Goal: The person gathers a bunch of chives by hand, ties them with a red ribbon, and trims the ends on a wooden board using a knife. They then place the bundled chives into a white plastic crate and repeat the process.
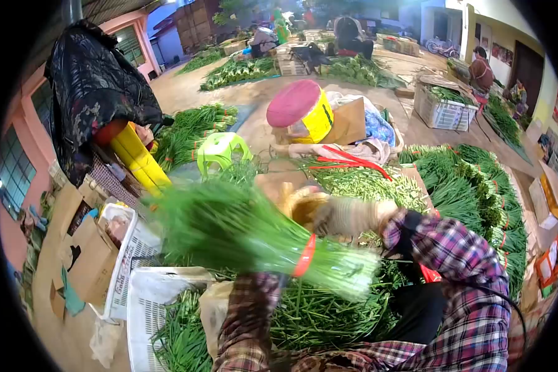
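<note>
A large bundle of long green stalks (260, 239), blurred by motion, is tilted across the middle with a red band (304, 255) around it and its pale cut ends at the right. My left sleeve (248, 310) rises to the underside of the bundle, which hides my left hand. Just above the bundle is my right hand (301, 203) in a yellowish glove with a grey knitted cuff; its fingers are smeared and their grip is unclear. Loose green stalks (328, 313) lie below the bundle, close to my body. Behind my right hand are pale trimmed pieces (372, 186) and red strips (353, 158).
White crates (144, 310) and a cardboard box (93, 260) stand at the left. A green stool (223, 149) and a yellow tub with a pink top (319, 118) are ahead. Banded bundles (452, 186) lie at the right. Other people work farther back, one person (480, 71) at the right.
</note>
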Demonstrator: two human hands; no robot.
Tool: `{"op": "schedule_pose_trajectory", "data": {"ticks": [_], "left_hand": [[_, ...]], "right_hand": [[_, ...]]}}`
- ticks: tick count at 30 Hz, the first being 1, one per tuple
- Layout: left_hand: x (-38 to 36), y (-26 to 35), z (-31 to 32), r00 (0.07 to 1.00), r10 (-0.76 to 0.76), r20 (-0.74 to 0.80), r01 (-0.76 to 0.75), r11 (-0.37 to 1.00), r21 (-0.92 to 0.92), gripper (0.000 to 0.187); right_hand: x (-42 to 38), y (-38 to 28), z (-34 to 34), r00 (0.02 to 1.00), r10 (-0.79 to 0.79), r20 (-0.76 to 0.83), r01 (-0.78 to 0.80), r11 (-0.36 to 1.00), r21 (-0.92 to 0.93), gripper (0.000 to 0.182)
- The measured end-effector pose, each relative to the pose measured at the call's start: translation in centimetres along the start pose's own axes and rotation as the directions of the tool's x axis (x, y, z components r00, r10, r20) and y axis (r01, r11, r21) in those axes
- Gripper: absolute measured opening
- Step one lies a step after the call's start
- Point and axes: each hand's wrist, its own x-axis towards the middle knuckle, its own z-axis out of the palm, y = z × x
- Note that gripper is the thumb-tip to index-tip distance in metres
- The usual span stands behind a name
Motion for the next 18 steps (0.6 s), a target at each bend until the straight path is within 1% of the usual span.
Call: {"op": "schedule_pose_trajectory", "data": {"ticks": [1,2,3,4,5,6,7,8,9,10,11,12,13,14,15,16,17,18], "left_hand": [[-1.0,1.5,-0.7,0.993,0.098,-0.065,-0.1,0.995,-0.02,0.064],[-2.2,2.4,-1.2,0.987,0.151,0.055,-0.139,0.973,-0.183,0.065],[-3.5,3.6,-1.4,0.961,0.225,0.162,-0.159,0.926,-0.344,0.066],[-4.8,5.2,-2.4,0.968,0.226,0.109,-0.173,0.915,-0.364,0.065],[-5.6,6.0,-3.4,0.973,0.224,0.054,-0.187,0.904,-0.385,0.065],[-6.6,5.7,-1.8,0.973,0.232,0.006,-0.209,0.885,-0.417,0.066],[-7.3,5.7,-2.1,0.972,0.236,-0.006,-0.217,0.883,-0.417,0.066],[-8.0,5.8,-2.7,0.972,0.115,0.205,-0.053,0.957,-0.284,0.066],[-8.7,5.8,-3.2,0.92,-0.045,0.389,0.097,0.988,-0.116,0.066],[-9.8,6.0,-3.2,0.989,-0.103,0.103,0.088,0.986,0.139,0.076],[-9.6,5.2,-4.6,0.989,-0.011,-0.144,0.024,0.996,0.089,0.083],[-9.0,3.9,-4.2,0.954,0.116,-0.275,-0.075,0.985,0.156,0.084],[-8.3,2.8,-3.9,0.889,0.24,-0.391,-0.152,0.958,0.242,0.085],[-8.6,2.3,-6.9,0.983,0.153,-0.103,-0.146,0.986,0.075,0.082],[-8.7,1.0,-8.5,0.983,0.168,0.076,-0.171,0.985,0.028,0.074],[-9.0,0.8,-8.7,1.0,-0.014,-0.005,0.015,0.941,0.338,0.068],[-9.0,0.9,-9.1,0.978,-0.167,-0.125,0.208,0.773,0.599,0.061],[-9.6,-2.0,-14.6,0.971,-0.158,-0.179,0.239,0.608,0.757,0.051]], "right_hand": [[1.2,-1.2,-2.4,0.994,0.108,-0.011,-0.108,0.994,-0.033,0.018],[2.4,-1.9,-4.1,0.982,0.175,-0.077,-0.165,0.978,0.125,0.022],[3.5,-2.3,-4.7,0.883,0.47,-0.007,-0.466,0.875,-0.132,0.025],[5.2,-1.5,-5.4,0.846,0.533,0.028,-0.495,0.803,-0.332,0.04],[6.2,-0.6,-5.7,0.849,0.528,0.03,-0.49,0.807,-0.33,0.04],[7.1,0.2,-5.8,0.839,0.542,-0.049,-0.52,0.77,-0.37,0.028],[8.0,0.2,-6.0,0.827,0.548,-0.124,-0.547,0.733,-0.406,0.028],[8.6,0.1,-6.0,0.775,0.588,-0.23,-0.632,0.709,-0.313,0.028],[9.1,0.3,-6.2,0.778,0.589,-0.217,-0.627,0.716,-0.307,0.028],[9.4,0.4,-6.4,0.753,0.595,-0.279,-0.655,0.715,-0.245,0.026],[9.6,0.6,-6.1,0.72,0.609,-0.332,-0.682,0.71,-0.177,0.024],[9.1,1.1,-5.5,0.733,0.579,-0.356,-0.62,0.785,0.002,0.023],[8.6,1.6,-4.6,0.731,0.56,-0.39,-0.534,0.825,0.183,0.021],[8.6,1.8,-3.5,0.749,0.477,-0.461,-0.483,0.868,0.114,0.018],[8.9,2.4,-2.5,0.748,0.496,-0.441,-0.489,0.861,0.14,0.018],[9.3,3.3,-1.9,0.789,0.488,-0.374,-0.493,0.865,0.087,0.018],[9.7,4.1,-1.3,0.824,0.473,-0.311,-0.49,0.871,0.026,0.017],[9.8,5.1,0.8,0.838,0.407,-0.363,-0.438,0.899,-0.005,0.018]]}}
